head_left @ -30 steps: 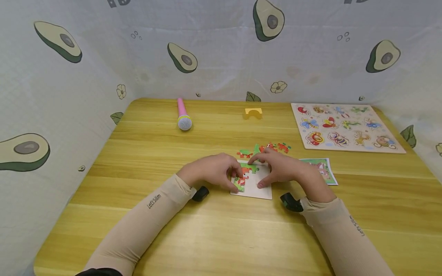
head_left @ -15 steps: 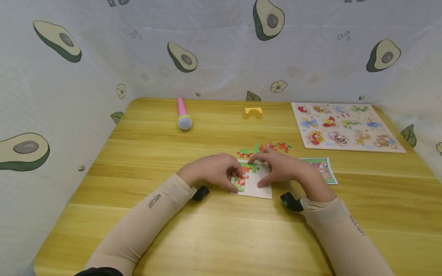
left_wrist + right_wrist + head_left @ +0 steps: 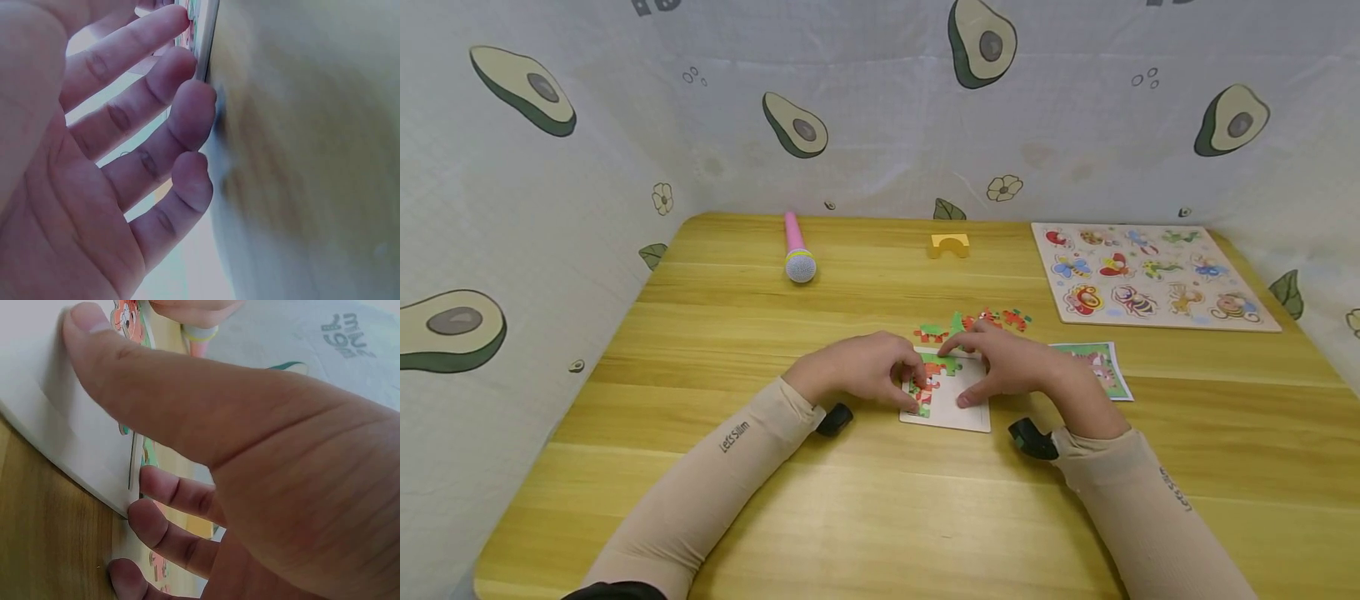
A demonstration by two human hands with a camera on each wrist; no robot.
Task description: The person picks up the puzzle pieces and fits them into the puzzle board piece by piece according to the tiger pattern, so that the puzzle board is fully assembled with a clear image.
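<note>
A small white puzzle board [image 3: 951, 410] lies on the table between the hands. Joined green and orange jigsaw pieces [image 3: 932, 367] cover its left and upper-left part. My left hand [image 3: 867, 368] is at the board's left side, thumb and forefinger touching the pieces there; its other fingers bend loosely beside the board's edge in the left wrist view. The right hand [image 3: 1017, 362] spans the board, its thumb [image 3: 94, 337] resting on the bare white surface and its fingers at the far edge. Loose jigsaw pieces [image 3: 1017, 320] lie beyond the board, partly behind the right fingers.
A picture card [image 3: 1105, 369] lies under the right wrist's far side. Farther back are a pink toy microphone [image 3: 797, 250], a yellow arch block [image 3: 950, 245] and a large insect peg puzzle [image 3: 1150, 279]. An avocado-print cloth [image 3: 880, 167] hangs behind the table.
The left thumb has shifted very slightly over the lower-left piece. The right hand and the board have stayed in place.
</note>
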